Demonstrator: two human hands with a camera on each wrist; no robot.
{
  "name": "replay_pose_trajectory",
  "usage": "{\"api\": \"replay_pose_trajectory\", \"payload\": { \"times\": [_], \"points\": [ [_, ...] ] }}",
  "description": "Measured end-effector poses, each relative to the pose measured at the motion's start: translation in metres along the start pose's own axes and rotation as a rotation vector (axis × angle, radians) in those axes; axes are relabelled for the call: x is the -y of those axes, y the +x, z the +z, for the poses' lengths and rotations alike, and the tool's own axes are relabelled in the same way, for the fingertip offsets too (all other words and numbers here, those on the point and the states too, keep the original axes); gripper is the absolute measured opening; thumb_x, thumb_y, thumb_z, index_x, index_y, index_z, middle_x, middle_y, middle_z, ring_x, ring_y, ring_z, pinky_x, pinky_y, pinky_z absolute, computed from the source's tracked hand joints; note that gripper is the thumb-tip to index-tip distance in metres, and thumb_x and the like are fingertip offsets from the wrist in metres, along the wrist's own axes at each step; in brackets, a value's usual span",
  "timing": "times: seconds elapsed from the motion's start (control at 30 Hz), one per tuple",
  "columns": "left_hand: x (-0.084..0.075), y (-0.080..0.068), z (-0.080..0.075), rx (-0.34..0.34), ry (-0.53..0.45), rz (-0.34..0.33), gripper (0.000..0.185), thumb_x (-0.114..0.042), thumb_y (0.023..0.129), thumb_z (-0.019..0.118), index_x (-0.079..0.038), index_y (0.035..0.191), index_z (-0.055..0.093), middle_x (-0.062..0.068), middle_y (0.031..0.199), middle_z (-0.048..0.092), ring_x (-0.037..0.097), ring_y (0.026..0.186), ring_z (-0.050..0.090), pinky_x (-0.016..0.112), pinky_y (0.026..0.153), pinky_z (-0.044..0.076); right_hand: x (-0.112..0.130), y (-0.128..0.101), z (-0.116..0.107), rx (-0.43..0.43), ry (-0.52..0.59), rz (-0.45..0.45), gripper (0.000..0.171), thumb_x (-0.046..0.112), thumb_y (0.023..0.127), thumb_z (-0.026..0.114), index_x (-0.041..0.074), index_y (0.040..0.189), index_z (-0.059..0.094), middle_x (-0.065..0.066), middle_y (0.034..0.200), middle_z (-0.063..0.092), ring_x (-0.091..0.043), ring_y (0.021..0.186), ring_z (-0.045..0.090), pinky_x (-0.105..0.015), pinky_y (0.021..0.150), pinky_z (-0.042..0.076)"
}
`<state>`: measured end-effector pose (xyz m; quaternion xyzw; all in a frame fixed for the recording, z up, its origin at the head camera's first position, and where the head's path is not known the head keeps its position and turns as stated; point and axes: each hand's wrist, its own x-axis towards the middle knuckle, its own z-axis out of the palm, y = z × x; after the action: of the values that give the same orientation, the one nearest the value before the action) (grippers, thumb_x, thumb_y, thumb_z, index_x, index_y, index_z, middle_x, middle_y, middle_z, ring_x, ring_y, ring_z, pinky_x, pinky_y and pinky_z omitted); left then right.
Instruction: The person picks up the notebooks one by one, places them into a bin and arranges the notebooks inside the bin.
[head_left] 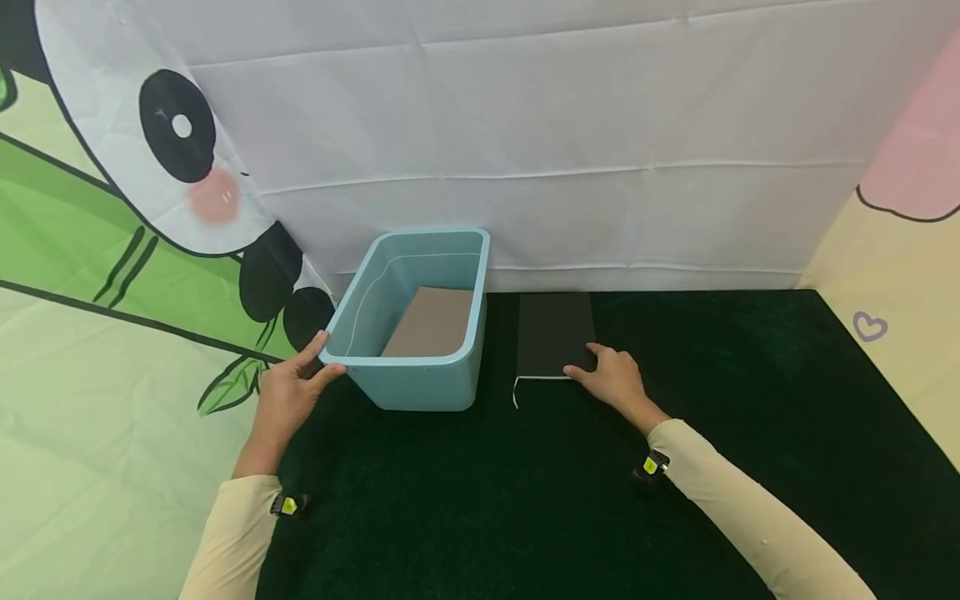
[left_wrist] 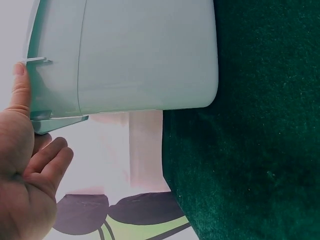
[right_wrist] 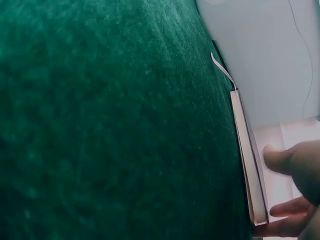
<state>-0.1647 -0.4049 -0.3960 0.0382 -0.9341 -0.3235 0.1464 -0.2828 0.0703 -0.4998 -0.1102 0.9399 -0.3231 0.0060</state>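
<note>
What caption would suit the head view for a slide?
Left hand holds the blue bin corner; right hand rests on a black notebook.

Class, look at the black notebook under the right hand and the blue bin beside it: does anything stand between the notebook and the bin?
Nothing visible does. The black notebook lies flat on the green mat, right beside the blue bin, with only a narrow strip of bare mat between. The right hand rests on its near corner. A brown notebook already lies inside the bin.

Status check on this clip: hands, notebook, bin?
Left hand grips blue bin at its corner rim. Right hand rests on black notebook lying beside bin. Brown book already inside.
</note>
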Motion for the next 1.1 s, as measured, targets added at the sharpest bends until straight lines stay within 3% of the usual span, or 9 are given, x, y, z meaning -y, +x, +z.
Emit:
{"api": "replay_pose_trajectory", "payload": {
  "times": [0.13, 0.27, 0.4, 0.5, 0.77, 0.93, 1.1],
  "points": [
    [0.0, 0.001, 0.002, -0.004, -0.007, 0.003, 0.07, -0.046, 0.095, 0.068, -0.022, 0.155, 0.041, 0.014, 0.157, 0.041, 0.046, 0.131, 0.053, 0.064, 0.098, 0.05, 0.002, 0.001, 0.002, -0.02, -0.036, 0.031, 0.074, 0.046, 0.096, 0.07, -0.005, 0.145, 0.051, -0.03, 0.121, 0.067, -0.03, 0.08, 0.061, -0.05, 0.082, 0.052],
    [0.002, 0.001, 0.002, -0.007, -0.014, 0.004, 0.07, -0.046, 0.095, 0.068, -0.022, 0.155, 0.042, 0.012, 0.157, 0.041, 0.046, 0.132, 0.053, 0.063, 0.099, 0.049, 0.004, 0.002, 0.003, -0.029, -0.055, 0.045, 0.075, 0.048, 0.096, 0.069, -0.006, 0.145, 0.051, -0.03, 0.109, 0.069, -0.029, 0.074, 0.058, -0.048, 0.077, 0.052],
    [0.003, 0.0, 0.002, -0.017, -0.016, 0.012, 0.069, -0.045, 0.095, 0.068, -0.023, 0.155, 0.042, 0.011, 0.157, 0.041, 0.046, 0.132, 0.053, 0.062, 0.097, 0.051, 0.006, 0.003, 0.004, -0.062, -0.054, 0.047, 0.072, 0.042, 0.093, 0.075, -0.005, 0.144, 0.053, -0.03, 0.131, 0.063, -0.036, 0.097, 0.062, -0.056, 0.092, 0.051],
    [0.003, 0.0, 0.001, -0.024, -0.016, 0.019, 0.068, -0.043, 0.096, 0.068, -0.023, 0.155, 0.042, 0.012, 0.157, 0.041, 0.046, 0.131, 0.053, 0.062, 0.097, 0.051, 0.008, 0.003, 0.006, -0.088, -0.013, 0.053, 0.069, 0.036, 0.091, 0.079, -0.002, 0.143, 0.056, -0.028, 0.139, 0.059, -0.043, 0.113, 0.062, -0.059, 0.097, 0.049],
    [0.002, 0.0, 0.001, -0.022, -0.018, 0.017, 0.068, -0.044, 0.096, 0.068, -0.022, 0.155, 0.042, 0.012, 0.157, 0.041, 0.046, 0.131, 0.053, 0.063, 0.097, 0.05, 0.01, 0.005, 0.01, -0.174, 0.133, 0.057, 0.058, 0.019, 0.086, 0.085, -0.002, 0.135, 0.063, -0.027, 0.139, 0.06, -0.044, 0.125, 0.059, -0.06, 0.103, 0.046],
    [0.002, 0.0, 0.001, -0.021, -0.018, 0.016, 0.068, -0.044, 0.096, 0.068, -0.023, 0.155, 0.042, 0.011, 0.157, 0.041, 0.045, 0.131, 0.053, 0.062, 0.096, 0.052, 0.003, 0.007, 0.006, -0.154, 0.228, 0.096, 0.052, 0.013, 0.085, 0.085, -0.001, 0.131, 0.066, -0.027, 0.138, 0.061, -0.043, 0.126, 0.058, -0.059, 0.105, 0.045],
    [0.003, 0.0, 0.003, -0.017, -0.022, 0.017, 0.068, -0.045, 0.096, 0.067, -0.022, 0.155, 0.042, 0.011, 0.157, 0.041, 0.044, 0.131, 0.054, 0.061, 0.095, 0.052, -0.002, 0.008, -0.001, -0.073, 0.321, 0.175, 0.049, 0.014, 0.085, 0.085, 0.003, 0.13, 0.068, -0.024, 0.141, 0.059, -0.041, 0.128, 0.057, -0.054, 0.104, 0.049]
  ]
}}
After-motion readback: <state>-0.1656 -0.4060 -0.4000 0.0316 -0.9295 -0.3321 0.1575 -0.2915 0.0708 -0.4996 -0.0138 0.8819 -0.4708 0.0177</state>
